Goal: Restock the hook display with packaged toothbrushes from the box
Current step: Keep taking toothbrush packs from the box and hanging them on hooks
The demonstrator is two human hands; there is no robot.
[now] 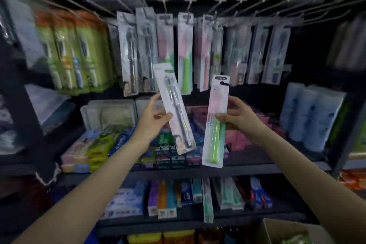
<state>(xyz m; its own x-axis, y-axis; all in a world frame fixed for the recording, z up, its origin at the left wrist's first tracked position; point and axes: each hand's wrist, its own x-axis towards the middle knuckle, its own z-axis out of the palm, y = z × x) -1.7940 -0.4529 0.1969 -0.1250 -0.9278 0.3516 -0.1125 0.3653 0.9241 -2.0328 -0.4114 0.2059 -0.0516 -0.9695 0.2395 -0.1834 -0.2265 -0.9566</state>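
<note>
Holding: two packaged toothbrushes are up in front of the hook display [198, 20], one in each hand.
Left hand: the left hand [153, 120] pinches the grey toothbrush pack [174, 108] at mid-length, thumb on the front and fingers curled behind.
Grey pack axis: its long axis is tilted, hang-tab end up and toward the left, foot end down and toward the right; the brush head sits at the top.
Right hand: the right hand [240, 114] grips the green toothbrush pack [215, 121] at its middle, thumb across the front, fingers wrapped behind.
Green pack axis: close to upright, leaning slightly, with the hang-tab end up and the green handle pointing down.
Position: both packs hang in the air below the row of hooks, apart from each other and touching no hook.
Display contents: roughly ten blister packs hang along the rail; motion blur makes an exact count impossible. Bare hooks stick out toward the right end.
Box: a cardboard box [277, 230] shows at the lower right corner; its contents are too blurred to name.
Shelves: the shelf [247, 168] below the hands carries stacked toothpaste cartons [170, 156].
</note>
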